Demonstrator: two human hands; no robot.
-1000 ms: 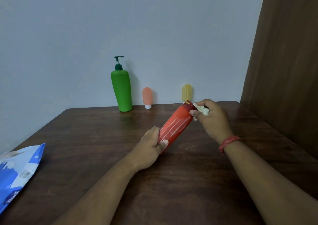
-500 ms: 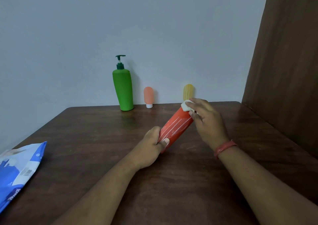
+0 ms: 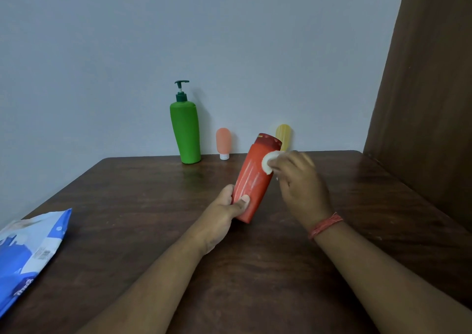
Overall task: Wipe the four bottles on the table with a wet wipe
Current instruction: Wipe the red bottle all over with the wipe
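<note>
Red bottle (image 3: 254,180) now tilted more upright than before, lifted above table (image 3: 127,193), left hand (image 3: 224,213) gripping its base, right hand (image 3: 298,183) pinching white wipe (image 3: 268,161) against its upper side, green bottle (image 3: 185,129), pink bottle (image 3: 223,142), yellow bottle (image 3: 284,134) upright by wall.

A dark brown wooden table (image 3: 153,218) fills the lower frame. At its far edge, centre frame, stand 3 bottles: a green plastic pump bottle (image 3: 185,131), a small peach squeeze tube (image 3: 223,143), and a small yellow squeeze tube (image 3: 283,133). A blue-and-white plastic packet (image 3: 28,254) lies at lower left.
</note>
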